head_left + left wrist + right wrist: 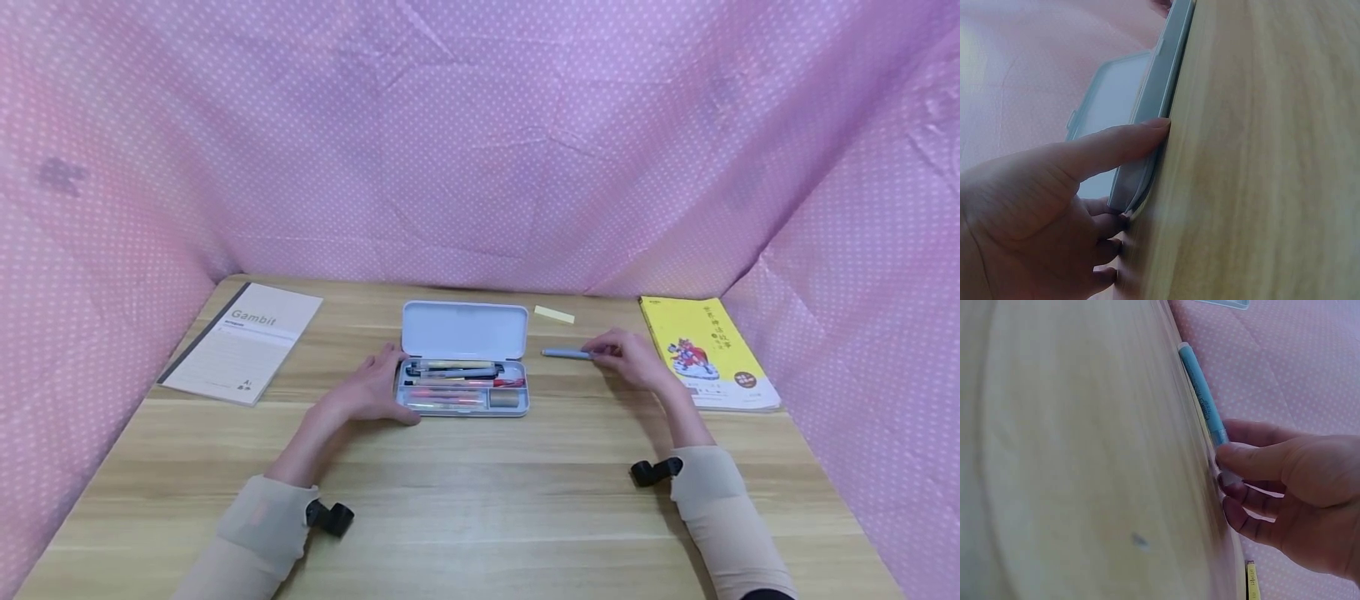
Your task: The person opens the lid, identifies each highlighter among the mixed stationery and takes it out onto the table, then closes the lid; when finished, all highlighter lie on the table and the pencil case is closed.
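Right hand [625, 356] pinches the blue pen [564, 353] by its end, right of the open pencil case [465, 332]; left hand [371, 390] grips the case's left end between thumb and fingers. A light, level pinch and a steady case would probably serve best.

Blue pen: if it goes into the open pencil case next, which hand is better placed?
Likely the right hand: it pinches one end of the blue pen, right of the pencil case. The left hand holds the case's left end, better for steadying.
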Demonstrator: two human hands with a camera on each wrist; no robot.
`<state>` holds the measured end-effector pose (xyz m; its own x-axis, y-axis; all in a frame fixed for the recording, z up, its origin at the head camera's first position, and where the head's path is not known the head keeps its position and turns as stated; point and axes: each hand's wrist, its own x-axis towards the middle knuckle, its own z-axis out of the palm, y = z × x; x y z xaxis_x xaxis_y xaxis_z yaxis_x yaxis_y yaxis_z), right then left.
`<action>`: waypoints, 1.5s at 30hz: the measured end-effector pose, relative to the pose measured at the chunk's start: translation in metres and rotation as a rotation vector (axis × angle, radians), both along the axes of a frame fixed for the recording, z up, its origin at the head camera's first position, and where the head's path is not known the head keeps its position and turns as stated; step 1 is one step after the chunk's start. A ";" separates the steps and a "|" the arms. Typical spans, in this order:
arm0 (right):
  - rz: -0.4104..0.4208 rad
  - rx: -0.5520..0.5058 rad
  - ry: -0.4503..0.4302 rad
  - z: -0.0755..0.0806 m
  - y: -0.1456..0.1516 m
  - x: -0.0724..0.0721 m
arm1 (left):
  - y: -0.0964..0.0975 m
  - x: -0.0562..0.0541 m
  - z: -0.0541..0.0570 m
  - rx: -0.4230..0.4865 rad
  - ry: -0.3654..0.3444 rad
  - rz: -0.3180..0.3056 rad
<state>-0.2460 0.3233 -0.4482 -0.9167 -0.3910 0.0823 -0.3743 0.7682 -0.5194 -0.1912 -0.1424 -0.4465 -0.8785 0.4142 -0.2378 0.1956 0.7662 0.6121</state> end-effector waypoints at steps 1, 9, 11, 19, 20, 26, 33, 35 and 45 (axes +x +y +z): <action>-0.001 0.005 -0.006 0.000 0.000 0.000 | 0.000 0.000 0.000 0.000 -0.001 0.000; 0.011 0.010 -0.009 0.000 0.001 0.001 | 0.001 0.001 -0.001 0.014 -0.004 0.008; 0.014 0.010 -0.004 0.000 0.001 0.001 | 0.001 0.001 -0.001 0.013 -0.003 0.008; 0.020 0.011 0.007 0.001 -0.001 0.001 | 0.001 0.001 0.003 -0.003 0.007 0.001; 0.020 0.009 0.010 0.001 -0.001 0.001 | 0.001 0.002 0.003 -0.002 0.004 0.002; 0.030 0.002 0.012 0.000 0.000 0.001 | 0.000 0.001 0.002 -0.006 0.001 0.003; 0.045 0.000 -0.015 0.000 0.001 0.001 | 0.000 0.001 0.001 -0.004 -0.009 0.004; 0.049 -0.003 -0.023 0.000 0.001 0.001 | 0.000 0.001 0.000 0.001 -0.007 0.003; 0.006 -0.027 -0.062 0.010 -0.001 0.004 | 0.000 0.002 0.001 0.020 0.004 0.001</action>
<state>-0.2416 0.3224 -0.4378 -0.9181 -0.3946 0.0361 -0.3452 0.7517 -0.5619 -0.1889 -0.1422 -0.4452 -0.8800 0.4179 -0.2257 0.1972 0.7538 0.6269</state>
